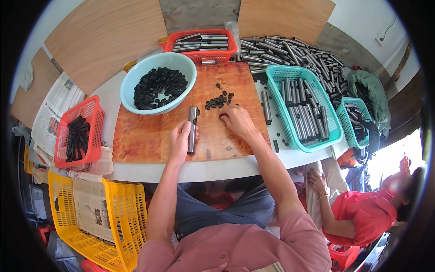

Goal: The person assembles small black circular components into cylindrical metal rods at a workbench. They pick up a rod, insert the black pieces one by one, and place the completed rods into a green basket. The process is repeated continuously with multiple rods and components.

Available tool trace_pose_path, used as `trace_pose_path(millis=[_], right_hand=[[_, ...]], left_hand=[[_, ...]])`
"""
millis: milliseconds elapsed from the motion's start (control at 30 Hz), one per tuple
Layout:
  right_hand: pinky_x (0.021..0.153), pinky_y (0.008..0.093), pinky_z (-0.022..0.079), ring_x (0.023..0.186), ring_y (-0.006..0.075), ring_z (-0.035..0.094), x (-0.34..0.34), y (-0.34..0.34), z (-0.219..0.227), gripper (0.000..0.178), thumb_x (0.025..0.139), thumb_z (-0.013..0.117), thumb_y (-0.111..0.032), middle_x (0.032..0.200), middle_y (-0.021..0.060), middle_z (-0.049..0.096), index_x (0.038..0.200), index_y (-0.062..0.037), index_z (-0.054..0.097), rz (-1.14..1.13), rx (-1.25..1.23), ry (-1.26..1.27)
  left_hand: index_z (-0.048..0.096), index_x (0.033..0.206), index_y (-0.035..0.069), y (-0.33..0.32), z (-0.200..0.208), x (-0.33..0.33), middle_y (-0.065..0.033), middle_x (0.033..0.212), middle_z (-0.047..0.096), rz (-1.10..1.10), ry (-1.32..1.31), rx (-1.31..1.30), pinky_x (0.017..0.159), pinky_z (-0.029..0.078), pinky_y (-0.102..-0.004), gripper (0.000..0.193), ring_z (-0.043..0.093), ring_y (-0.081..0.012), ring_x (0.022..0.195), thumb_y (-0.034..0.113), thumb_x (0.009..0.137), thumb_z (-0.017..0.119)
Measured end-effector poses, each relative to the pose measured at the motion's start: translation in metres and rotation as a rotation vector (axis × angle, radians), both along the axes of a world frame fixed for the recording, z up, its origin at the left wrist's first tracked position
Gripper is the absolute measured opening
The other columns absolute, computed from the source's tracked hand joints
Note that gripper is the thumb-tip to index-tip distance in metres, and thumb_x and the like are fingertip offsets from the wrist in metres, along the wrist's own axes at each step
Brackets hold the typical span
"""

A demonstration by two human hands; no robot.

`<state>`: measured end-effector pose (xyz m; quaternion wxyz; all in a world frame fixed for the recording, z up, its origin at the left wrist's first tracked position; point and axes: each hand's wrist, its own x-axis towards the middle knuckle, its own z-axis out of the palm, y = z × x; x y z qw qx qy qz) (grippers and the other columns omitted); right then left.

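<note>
My left hand is closed round a short silver metal tube held upright over the wooden board. The tube has a dark round spot near its top and a black lower end. Beyond it, several small black plastic caps lie loose on the board. My right hand reaches to the near edge of these caps, its fingers bent and pinched on one black cap, partly hidden by the fingertips.
A pale blue basin holds many black caps. Tubes fill a red basket and a teal basket, with a loose heap behind. A red basket of black parts stands left, above a yellow crate. A person in red sits right.
</note>
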<state>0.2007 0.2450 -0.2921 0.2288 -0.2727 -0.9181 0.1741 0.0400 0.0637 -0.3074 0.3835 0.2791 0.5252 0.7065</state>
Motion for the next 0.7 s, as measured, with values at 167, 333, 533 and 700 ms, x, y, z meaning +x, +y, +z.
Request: trace_pose_path(millis=[167, 333, 533, 700], right_hand=[[0.077, 0.0462, 0.056, 0.090, 0.0370, 0.067, 0.008, -0.012, -0.007, 0.017, 0.085, 0.067, -0.004, 0.092, 0.0152, 0.065, 0.101, -0.0021, 0.066, 0.083, 0.283, 0.015], [0.075, 0.0460, 0.055, 0.087, 0.0376, 0.066, 0.015, -0.020, -0.009, 0.015, 0.085, 0.067, -0.005, 0.090, 0.0148, 0.064, 0.099, -0.0019, 0.064, 0.075, 0.193, 0.030], [0.076, 0.0452, 0.055, 0.086, 0.0366, 0.068, 0.031, -0.036, -0.004, 0.017, 0.088, 0.072, -0.013, 0.096, 0.0127, 0.068, 0.102, -0.0044, 0.070, 0.101, 0.057, 0.133], [0.077, 0.0446, 0.055, 0.088, 0.0355, 0.069, 0.029, -0.039, 0.005, 0.018, 0.087, 0.074, -0.017, 0.097, 0.0133, 0.069, 0.100, -0.0044, 0.072, 0.032, -0.164, 0.129]], left_hand=[[0.066, 0.106, 0.001, 0.000, -0.001, -0.005, -0.0086, 0.091, 0.070, -0.035, -0.050, 0.001, 0.072, 0.055, -0.0274, 0.032, 0.065, -0.0132, 0.076, 0.031, 0.107, 0.059], [0.066, 0.103, 0.001, 0.000, -0.005, -0.005, -0.0067, 0.088, 0.068, -0.008, -0.051, 0.010, 0.068, 0.055, -0.0271, 0.036, 0.064, -0.0118, 0.074, 0.036, 0.106, 0.061], [0.066, 0.104, 0.000, -0.001, -0.004, -0.003, -0.0068, 0.088, 0.068, 0.001, -0.075, -0.001, 0.070, 0.055, -0.0277, 0.036, 0.063, -0.0121, 0.074, 0.036, 0.105, 0.061], [0.064, 0.123, 0.000, 0.002, 0.003, -0.013, -0.0083, 0.093, 0.069, -0.060, -0.252, 0.024, 0.073, 0.056, -0.0297, 0.037, 0.064, -0.0146, 0.076, 0.033, 0.108, 0.055]])
